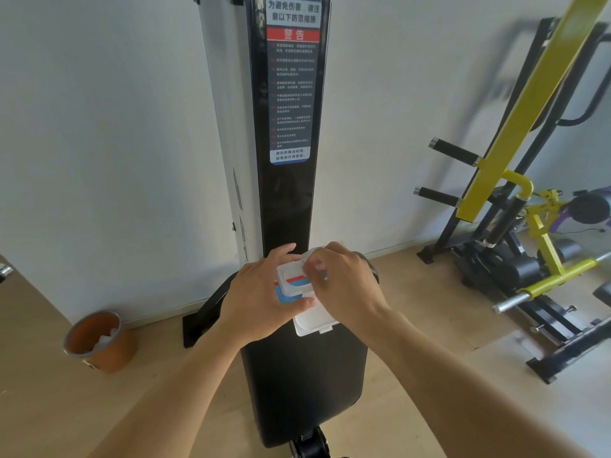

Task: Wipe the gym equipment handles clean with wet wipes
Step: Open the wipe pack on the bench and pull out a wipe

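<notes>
White plastic pack: the wet wipes pack (297, 285) is held above the black padded seat (304, 385), its flip lid (314, 322) hanging open toward the person.
Left hand: the left hand (261, 292) wraps the pack from the side, thumb across the front edge, holding it steady.
Right hand: the right hand (344, 282) has its fingertips bunched at the dispensing opening, apparently pinching a wipe; the wipe itself is hidden by the fingers.
Step in hand: judged to be drawing 1 wipe out of the pack.
How to do it well: keep the left grip firm, pull straight up and away so only 1 sheet comes free, then close the lid.
Targets: 2 black foam handles (456, 153) stick out from the yellow frame (515, 104) well off to the right, not yet wiped.
Bin: an orange bin (99, 342) stands on the floor at left.
</notes>
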`<state>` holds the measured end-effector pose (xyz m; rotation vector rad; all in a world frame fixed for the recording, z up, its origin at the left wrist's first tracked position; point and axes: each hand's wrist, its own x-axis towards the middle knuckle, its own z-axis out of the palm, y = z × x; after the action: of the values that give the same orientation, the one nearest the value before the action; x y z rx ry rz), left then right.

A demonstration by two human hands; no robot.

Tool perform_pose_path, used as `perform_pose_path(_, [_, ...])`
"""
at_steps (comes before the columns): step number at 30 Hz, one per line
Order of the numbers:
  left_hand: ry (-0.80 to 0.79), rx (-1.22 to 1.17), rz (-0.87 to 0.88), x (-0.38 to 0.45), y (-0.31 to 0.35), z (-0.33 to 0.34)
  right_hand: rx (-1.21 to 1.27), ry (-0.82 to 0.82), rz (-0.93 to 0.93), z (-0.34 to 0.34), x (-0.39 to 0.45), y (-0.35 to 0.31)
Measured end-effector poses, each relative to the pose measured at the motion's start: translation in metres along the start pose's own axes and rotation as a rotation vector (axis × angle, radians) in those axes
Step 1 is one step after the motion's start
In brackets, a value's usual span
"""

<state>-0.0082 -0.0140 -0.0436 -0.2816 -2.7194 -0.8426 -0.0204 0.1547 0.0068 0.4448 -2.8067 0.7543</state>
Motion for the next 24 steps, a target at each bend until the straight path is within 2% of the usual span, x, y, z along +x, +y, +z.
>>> perform_pose_path(3, [0.016, -0.012, -0.002, -0.001, 0.001, 0.000, 0.174, 0.141, 0.175, -0.005, 0.003, 0.009])
perform_pose_path(5, [0.019, -0.026, 0.013, -0.003, 0.000, -0.001, 0.221, 0.153, 0.183, -0.011, 0.005, 0.017])
perform_pose_path(7, [0.034, -0.040, 0.020, -0.003, -0.001, -0.001, 0.116, 0.080, 0.076, -0.014, 0.005, 0.021])
perform_pose_path(9, [0.030, -0.044, 0.019, -0.003, -0.002, -0.001, -0.125, -0.006, -0.063, -0.016, 0.005, 0.018])
perform_pose_path(11, [0.026, -0.036, 0.026, -0.003, -0.002, 0.000, -0.249, -0.068, -0.120, -0.018, 0.005, 0.014])
perform_pose_path(15, [0.056, -0.013, 0.056, -0.003, -0.002, 0.000, -0.298, -0.096, -0.138, -0.017, 0.005, 0.007])
perform_pose_path(20, [0.085, 0.018, 0.107, -0.002, -0.004, 0.000, -0.250, -0.127, -0.012, -0.015, 0.015, 0.000])
perform_pose_path(24, [0.083, 0.031, 0.103, -0.003, -0.004, 0.001, -0.324, -0.201, -0.054, -0.014, 0.021, -0.001])
